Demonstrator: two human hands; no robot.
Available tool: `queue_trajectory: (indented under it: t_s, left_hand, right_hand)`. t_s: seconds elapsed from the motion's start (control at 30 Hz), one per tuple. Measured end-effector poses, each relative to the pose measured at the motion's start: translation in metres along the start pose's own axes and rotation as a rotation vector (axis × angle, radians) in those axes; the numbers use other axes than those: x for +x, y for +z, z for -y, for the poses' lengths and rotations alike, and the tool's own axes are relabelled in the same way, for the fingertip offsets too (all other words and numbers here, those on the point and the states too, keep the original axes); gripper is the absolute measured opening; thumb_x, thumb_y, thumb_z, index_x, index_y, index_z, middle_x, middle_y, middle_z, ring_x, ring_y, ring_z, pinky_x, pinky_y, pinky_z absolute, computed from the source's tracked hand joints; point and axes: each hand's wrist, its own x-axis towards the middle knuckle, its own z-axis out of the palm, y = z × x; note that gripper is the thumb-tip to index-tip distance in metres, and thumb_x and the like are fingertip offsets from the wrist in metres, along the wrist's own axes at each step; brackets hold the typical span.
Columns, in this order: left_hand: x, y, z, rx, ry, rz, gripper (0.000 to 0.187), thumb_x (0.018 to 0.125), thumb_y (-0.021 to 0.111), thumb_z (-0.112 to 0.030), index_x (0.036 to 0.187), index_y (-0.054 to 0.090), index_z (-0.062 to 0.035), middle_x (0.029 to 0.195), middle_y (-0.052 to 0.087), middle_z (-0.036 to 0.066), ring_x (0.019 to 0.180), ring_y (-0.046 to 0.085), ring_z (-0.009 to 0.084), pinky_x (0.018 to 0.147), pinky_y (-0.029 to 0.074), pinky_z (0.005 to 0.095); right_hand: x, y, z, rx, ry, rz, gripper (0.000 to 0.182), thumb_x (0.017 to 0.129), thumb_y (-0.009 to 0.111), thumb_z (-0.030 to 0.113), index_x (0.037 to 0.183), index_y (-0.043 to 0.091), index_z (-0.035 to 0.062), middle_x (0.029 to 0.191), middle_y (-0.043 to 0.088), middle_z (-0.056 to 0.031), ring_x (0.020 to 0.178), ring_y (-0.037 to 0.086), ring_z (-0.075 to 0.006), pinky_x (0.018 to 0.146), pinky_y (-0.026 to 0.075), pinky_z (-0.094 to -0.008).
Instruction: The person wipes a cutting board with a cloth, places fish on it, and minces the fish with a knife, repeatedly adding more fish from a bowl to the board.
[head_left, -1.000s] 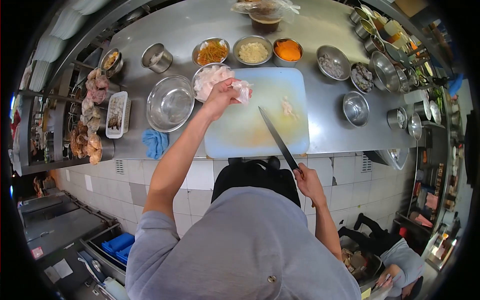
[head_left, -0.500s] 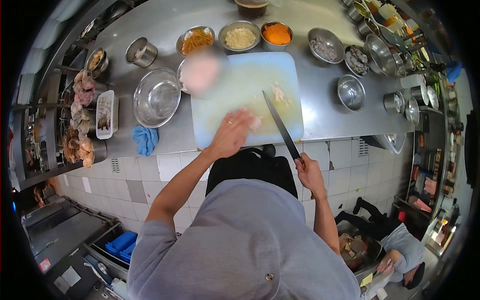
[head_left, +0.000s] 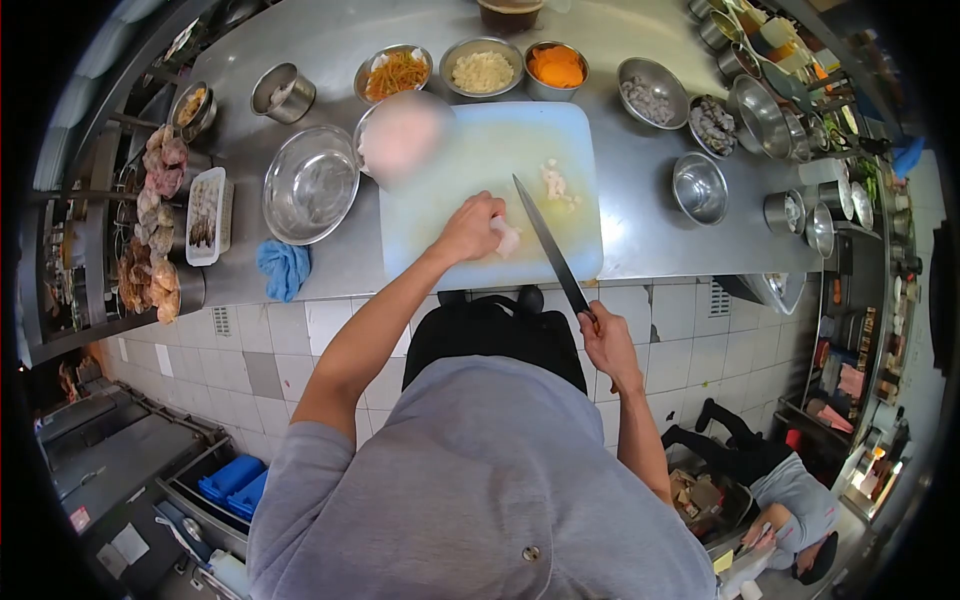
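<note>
A long kitchen knife [head_left: 550, 243] is in my right hand [head_left: 608, 345], whose fingers wrap round the handle near the table's front edge. Its blade slants up and left over the white cutting board [head_left: 430, 215], the tip pointing away from me. My left hand [head_left: 472, 230] has its fingers curled on a pale piece of raw meat [head_left: 506, 238] on the board, left of the blade. Small cut bits of pale meat [head_left: 558, 186] lie right of the knife tip. At the board's far left corner is a pinkish mass [head_left: 400, 140], too blurred to make out.
Bowls of orange slices [head_left: 557, 68], pale chopped food [head_left: 483, 73] and brown shreds [head_left: 396, 76] line the far side. A steel bowl [head_left: 312, 186] and a blue cloth [head_left: 283, 268] lie left, another bowl [head_left: 700, 187] right. A person [head_left: 790, 500] works behind at lower right.
My left hand has gone from flat, spread fingers to curled fingers gripping the meat. The knife has shifted slightly left, still held in my right hand.
</note>
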Motion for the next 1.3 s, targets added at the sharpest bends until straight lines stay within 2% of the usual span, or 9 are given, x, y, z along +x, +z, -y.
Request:
queue_trajectory:
  t_s: [0.13,0.23,0.33,0.43,0.53,0.63,0.9,1.1,1.3]
  left_hand:
    - [0.006,0.003,0.001,-0.370,-0.105,0.062,0.022,0.086,0.063,0.004,0.107,0.063,-0.0013,0.108,0.069,0.019,0.105,0.068,0.0392,0.089,0.053,0.0472]
    - [0.008,0.009,0.012,-0.458,-0.058,-0.085,0.023,0.087,0.069,0.001,0.109,0.064,-0.0037,0.110,0.067,0.012,0.094,0.065,0.0265,0.084,0.054,0.0397]
    - [0.006,0.008,0.011,-0.171,-0.086,-0.430,0.026,0.087,0.071,-0.002,0.112,0.063,-0.0043,0.123,0.068,0.014,0.111,0.065,0.0362,0.092,0.052,0.0457]
    - [-0.003,0.010,0.031,0.087,0.241,-0.632,0.031,0.085,0.079,-0.009,0.113,0.065,-0.0052,0.129,0.067,0.013,0.119,0.062,0.0345,0.098,0.050,0.0441]
    - [-0.022,0.012,0.031,0.255,0.457,-0.468,0.037,0.084,0.083,-0.013,0.116,0.067,-0.0056,0.126,0.067,0.013,0.121,0.060,0.0355,0.099,0.050,0.0437]
    - [-0.026,0.010,0.026,0.164,0.298,-0.562,0.035,0.085,0.082,-0.015,0.115,0.068,-0.0048,0.128,0.067,0.013,0.123,0.061,0.0337,0.101,0.050,0.0450]
    - [-0.012,0.015,0.044,0.112,0.483,-0.376,0.025,0.084,0.074,-0.006,0.108,0.070,-0.0026,0.121,0.067,0.013,0.116,0.061,0.0345,0.099,0.050,0.0451]
    - [-0.012,0.013,0.041,0.151,0.493,-0.373,0.026,0.082,0.072,-0.007,0.108,0.070,-0.0025,0.120,0.067,0.013,0.115,0.061,0.0335,0.097,0.050,0.0450]
    - [-0.009,0.018,0.045,0.129,0.482,-0.373,0.031,0.079,0.074,-0.009,0.109,0.070,-0.0028,0.120,0.067,0.013,0.115,0.061,0.0336,0.098,0.050,0.0441]
  right_hand:
    - [0.010,-0.001,-0.002,-0.090,-0.091,-0.005,0.014,0.101,0.063,0.011,0.097,0.058,-0.0015,0.073,0.063,-0.0285,0.069,0.063,-0.0511,0.060,0.046,-0.0541]
    - [0.022,0.000,-0.003,-0.121,-0.138,-0.068,0.013,0.102,0.063,0.010,0.101,0.060,-0.0021,0.072,0.063,-0.0278,0.067,0.062,-0.0495,0.059,0.046,-0.0516]
    - [0.023,0.002,0.009,-0.146,-0.146,-0.161,0.015,0.103,0.063,0.011,0.104,0.060,-0.0038,0.071,0.063,-0.0263,0.061,0.061,-0.0460,0.057,0.045,-0.0468]
    - [0.016,-0.005,0.027,-0.101,-0.074,-0.109,0.013,0.102,0.062,0.010,0.106,0.061,-0.0020,0.072,0.065,-0.0264,0.064,0.063,-0.0476,0.058,0.046,-0.0507]
    - [0.007,0.002,0.035,-0.104,-0.066,-0.050,0.011,0.102,0.062,0.010,0.106,0.060,0.0003,0.073,0.066,-0.0264,0.069,0.065,-0.0499,0.061,0.048,-0.0568]
    - [0.004,0.012,0.036,-0.162,-0.114,-0.037,0.010,0.102,0.062,0.011,0.103,0.058,0.0010,0.073,0.066,-0.0257,0.069,0.065,-0.0498,0.061,0.049,-0.0574]
    - [0.000,0.023,0.049,-0.343,-0.163,0.000,0.012,0.103,0.060,0.012,0.103,0.055,0.0008,0.080,0.068,-0.0260,0.070,0.066,-0.0509,0.064,0.052,-0.0593]
    - [-0.023,0.009,0.076,-0.502,0.009,0.146,0.012,0.102,0.057,0.008,0.109,0.051,-0.0004,0.083,0.069,-0.0265,0.073,0.067,-0.0497,0.064,0.052,-0.0589]
    - [0.056,0.078,0.037,-0.393,-0.248,-0.022,0.018,0.102,0.056,0.007,0.116,0.048,-0.0007,0.078,0.066,-0.0287,0.075,0.067,-0.0518,0.066,0.051,-0.0625]
